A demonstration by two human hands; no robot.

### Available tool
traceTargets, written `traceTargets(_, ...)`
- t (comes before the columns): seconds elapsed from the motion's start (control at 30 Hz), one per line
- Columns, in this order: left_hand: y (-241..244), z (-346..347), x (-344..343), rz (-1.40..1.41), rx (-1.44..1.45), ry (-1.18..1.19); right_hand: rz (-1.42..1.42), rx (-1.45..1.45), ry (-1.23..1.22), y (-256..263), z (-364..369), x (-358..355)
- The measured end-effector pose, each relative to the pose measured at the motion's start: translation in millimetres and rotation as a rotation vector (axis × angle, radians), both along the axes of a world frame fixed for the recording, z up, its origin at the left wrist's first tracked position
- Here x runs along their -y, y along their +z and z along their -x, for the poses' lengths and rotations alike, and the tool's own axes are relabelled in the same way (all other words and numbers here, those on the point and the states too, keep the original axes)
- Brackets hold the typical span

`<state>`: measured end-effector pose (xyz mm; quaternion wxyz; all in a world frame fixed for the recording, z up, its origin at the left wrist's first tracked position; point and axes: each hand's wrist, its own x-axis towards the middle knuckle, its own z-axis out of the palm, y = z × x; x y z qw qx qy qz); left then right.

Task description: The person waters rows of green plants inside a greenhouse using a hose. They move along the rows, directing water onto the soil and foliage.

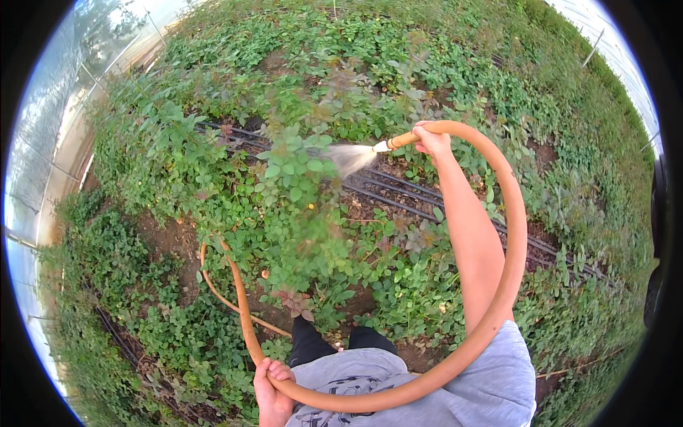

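Observation:
An orange garden hose [515, 213] bends in a wide loop in front of my body. Near its outlet my right hand [433, 142], on an outstretched arm, grips it just behind a white spray nozzle [380, 147]. Water [349, 157] fans out of the nozzle towards the left, onto leafy green plants [296, 165]. Close to my waist my left hand [274, 385] is wrapped around a lower stretch of the same hose. From there the hose runs up and away among the leaves, where part of it is hidden.
Black irrigation pipes [395, 189] cross the bed diagonally between the plants. Bare soil [173, 251] shows at left, and low foliage surrounds my legs [315, 344]. A translucent greenhouse wall [45, 155] with thin poles stands along the left; pale sheeting [597, 42] shows at upper right.

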<state>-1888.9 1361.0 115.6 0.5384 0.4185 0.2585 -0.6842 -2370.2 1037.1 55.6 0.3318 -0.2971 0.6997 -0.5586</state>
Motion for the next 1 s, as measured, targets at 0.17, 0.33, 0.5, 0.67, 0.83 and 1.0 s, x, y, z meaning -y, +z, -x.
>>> traceTargets(0.17, 10, 38, -41, -0.047, -0.043, -0.045, -0.048, -0.029, 0.020, -8, 53, -52)
traceTargets(0.33, 20, 67, -61, -0.050, -0.056, -0.081, -0.045, -0.179, -0.035, 3, 93, -96)
traceTargets(0.5, 31, 75, -69, -0.026, -0.028, -0.127, 0.084, -0.088, -0.077, 0, 103, -109)
traceTargets(0.67, 26, 58, -76, -0.029, -0.022, -0.101, -0.093, -0.181, -0.010, 74, 49, -182)
traceTargets(0.83, 13, 39, -79, -0.082, 0.016, -0.108, 0.088, -0.084, -0.116, 220, -56, -281)
traceTargets(1.0, -2, 47, -55, -0.076, -0.119, -0.204, -0.096, -0.341, -0.088, 2, 113, -149)
